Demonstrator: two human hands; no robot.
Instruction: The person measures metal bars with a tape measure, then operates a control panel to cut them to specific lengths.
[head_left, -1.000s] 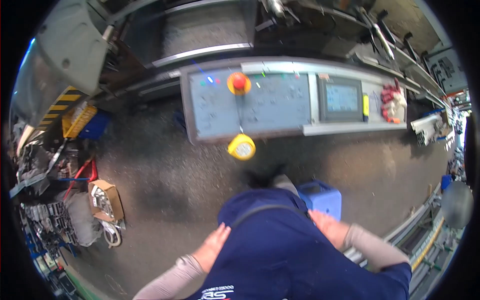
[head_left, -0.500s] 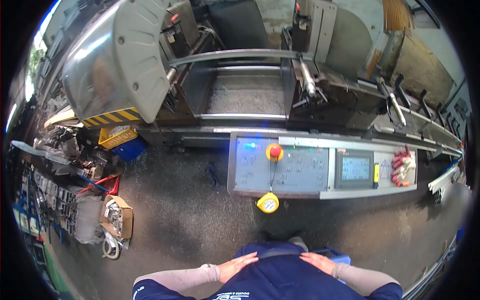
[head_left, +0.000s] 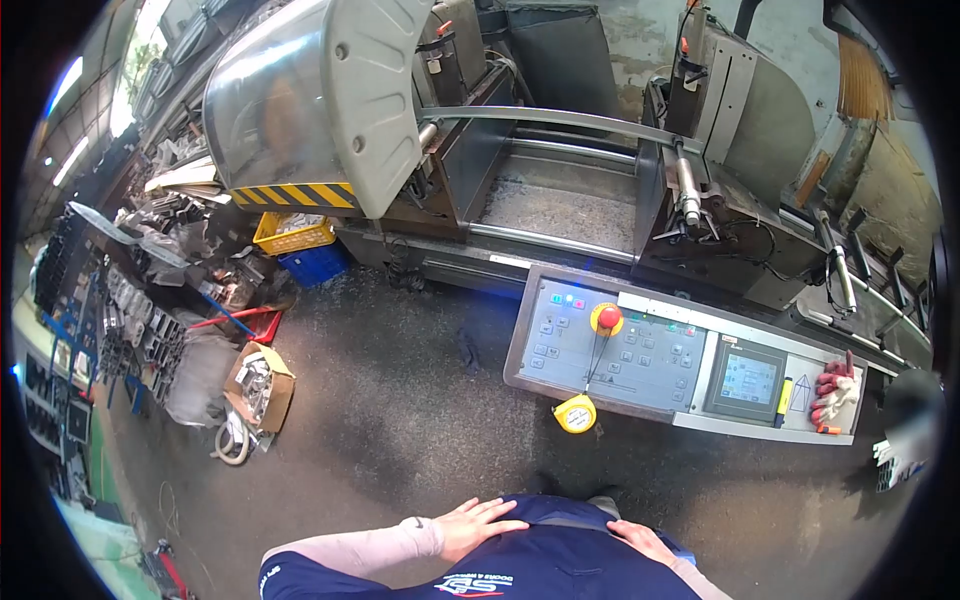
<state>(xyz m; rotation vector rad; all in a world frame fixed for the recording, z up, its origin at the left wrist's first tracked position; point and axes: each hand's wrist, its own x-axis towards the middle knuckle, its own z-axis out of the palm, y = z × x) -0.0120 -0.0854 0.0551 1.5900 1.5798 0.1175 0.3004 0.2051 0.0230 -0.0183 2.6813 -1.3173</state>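
My left hand (head_left: 478, 529) lies on the front of my navy shirt (head_left: 560, 560), its fingers stretched out and slightly spread. On the other side of my waist rests my right hand (head_left: 643, 542), fingers extended against the cloth; part of it is hidden by the shirt. Neither hand holds anything. In front of me stands a grey control panel (head_left: 560, 365) with a red emergency-stop button (head_left: 608, 319) and a lit touchscreen (head_left: 748, 378). A yellow tape measure (head_left: 575, 413) hangs by a cord at the panel's near edge.
Behind the panel is a large cutting machine with a clear guard (head_left: 285, 110) and a metal profile (head_left: 570, 124) across it. Gloves (head_left: 833, 392) and a yellow marker (head_left: 784, 402) lie on the panel. A cardboard box of offcuts (head_left: 258, 388) and a yellow crate (head_left: 292, 236) are at left.
My view has turned left, so the machine and panel appear shifted right and tilted. Both hands stay at my waist; the left fingers look more spread.
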